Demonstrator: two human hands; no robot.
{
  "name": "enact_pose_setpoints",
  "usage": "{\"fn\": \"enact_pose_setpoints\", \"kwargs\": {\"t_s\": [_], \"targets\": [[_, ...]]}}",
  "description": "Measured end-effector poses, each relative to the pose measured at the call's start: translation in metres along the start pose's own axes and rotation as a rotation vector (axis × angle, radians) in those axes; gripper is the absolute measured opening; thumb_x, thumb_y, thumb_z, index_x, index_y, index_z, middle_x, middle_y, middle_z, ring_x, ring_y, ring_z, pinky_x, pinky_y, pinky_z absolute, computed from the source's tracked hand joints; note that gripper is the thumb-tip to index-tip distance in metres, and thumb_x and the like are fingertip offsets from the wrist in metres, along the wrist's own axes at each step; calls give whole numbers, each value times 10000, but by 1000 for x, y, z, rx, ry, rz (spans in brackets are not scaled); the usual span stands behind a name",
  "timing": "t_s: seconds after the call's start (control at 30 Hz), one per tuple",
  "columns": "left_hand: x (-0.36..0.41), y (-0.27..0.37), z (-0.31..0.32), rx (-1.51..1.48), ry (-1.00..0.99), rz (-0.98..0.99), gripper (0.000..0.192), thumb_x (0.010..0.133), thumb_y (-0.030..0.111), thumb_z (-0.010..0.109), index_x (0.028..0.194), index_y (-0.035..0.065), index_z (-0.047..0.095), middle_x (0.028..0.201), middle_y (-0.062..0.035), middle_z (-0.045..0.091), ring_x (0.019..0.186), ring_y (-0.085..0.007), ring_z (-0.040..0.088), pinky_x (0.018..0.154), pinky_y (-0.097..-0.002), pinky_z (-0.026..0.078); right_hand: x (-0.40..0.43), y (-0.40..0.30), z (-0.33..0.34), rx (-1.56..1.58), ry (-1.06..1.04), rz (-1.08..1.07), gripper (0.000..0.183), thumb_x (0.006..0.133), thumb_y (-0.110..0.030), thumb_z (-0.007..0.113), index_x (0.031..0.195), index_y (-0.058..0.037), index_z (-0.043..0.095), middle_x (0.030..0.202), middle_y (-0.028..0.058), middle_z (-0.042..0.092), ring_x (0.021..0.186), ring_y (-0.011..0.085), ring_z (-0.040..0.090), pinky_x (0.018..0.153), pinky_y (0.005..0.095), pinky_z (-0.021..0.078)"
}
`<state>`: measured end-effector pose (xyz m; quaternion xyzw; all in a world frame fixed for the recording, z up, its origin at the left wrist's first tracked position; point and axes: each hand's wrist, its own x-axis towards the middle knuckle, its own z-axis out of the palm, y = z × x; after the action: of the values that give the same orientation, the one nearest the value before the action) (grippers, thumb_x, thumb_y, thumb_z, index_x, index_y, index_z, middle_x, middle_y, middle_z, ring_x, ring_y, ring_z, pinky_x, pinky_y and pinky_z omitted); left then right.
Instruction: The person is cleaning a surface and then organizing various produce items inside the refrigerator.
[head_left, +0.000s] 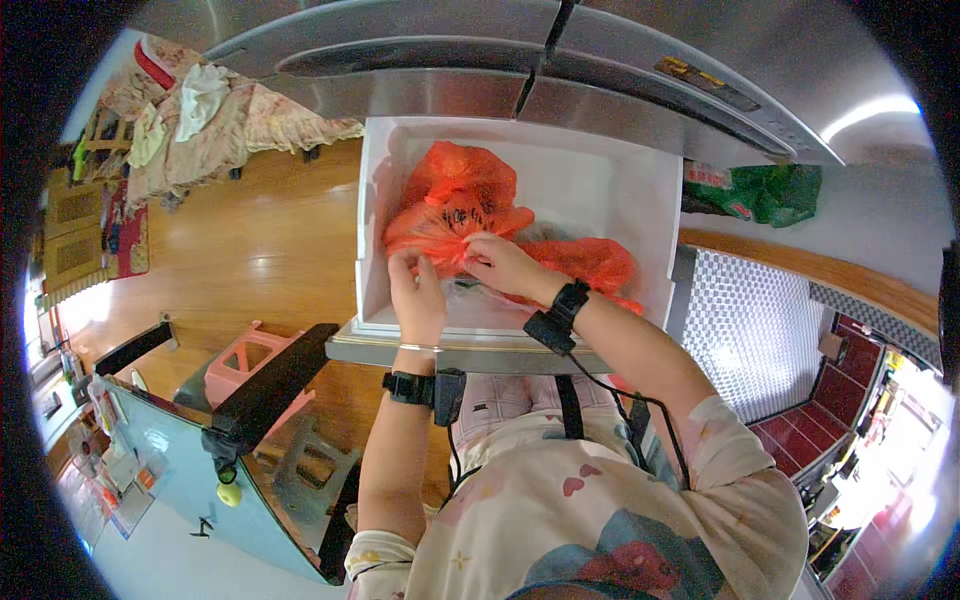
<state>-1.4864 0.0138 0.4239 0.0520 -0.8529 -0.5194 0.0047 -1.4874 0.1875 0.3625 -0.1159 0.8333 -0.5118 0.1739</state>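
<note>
An open white freezer drawer (570, 165) is pulled out before me, below steel fridge doors (450, 82). Red plastic bags fill its left and middle: a knotted one (469, 172) at the back, bearing handwriting, and another (585, 262) at the right. My right hand (502, 262) pinches the gathered red plastic at the middle with thumb and forefinger. My left hand (416, 289) is at the front left edge of the same red plastic, fingertips against it; whether they grip it is hard to see. Some clear plastic (480, 289) shows under the red bags.
A glass-topped table (187, 450) stands at the lower left, with pink (247, 360) and grey (315, 465) plastic stools beside it. A cloth-covered piece of furniture (225, 127) is at the upper left. Green bags (776, 195) lie right of the drawer.
</note>
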Motion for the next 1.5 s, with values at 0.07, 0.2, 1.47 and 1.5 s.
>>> {"fn": "enact_pose_setpoints", "kwargs": {"t_s": [0.07,0.2,1.47,1.5], "targets": [[3,-4,17,-127,41,-48,172,972,114,509,1092,-10,510,965,-109,578,824,-168,533,747,-290,461,-13,-7,-5,-122,133,-82,195,868,-136,629,986,6,566,1133,179,556,987,335,575,860,388,479],[3,24,61,-338,-113,-224,260,1011,186,459,1198,7,479,1006,-83,556,838,-150,530,755,-277,465,-47,-30,-49,-81,248,-79,361,802,-81,670,1131,17,556,1244,189,514,1123,359,539,950,412,457],[77,-130,113,1167,-501,74,475,940,164,413,1379,332,484,1507,4,372,1373,-227,356,1140,-494,215,83,327,-84,-293,388,475,245,838,-198,624,985,-13,687,1035,221,666,934,319,647,800,402,498],[76,-132,113,1163,-510,70,475,940,164,413,1379,332,484,1507,4,372,1373,-227,356,1140,-494,215,81,324,-81,-473,310,344,245,809,-202,641,975,-26,679,970,213,662,897,353,632,784,430,497]]}}
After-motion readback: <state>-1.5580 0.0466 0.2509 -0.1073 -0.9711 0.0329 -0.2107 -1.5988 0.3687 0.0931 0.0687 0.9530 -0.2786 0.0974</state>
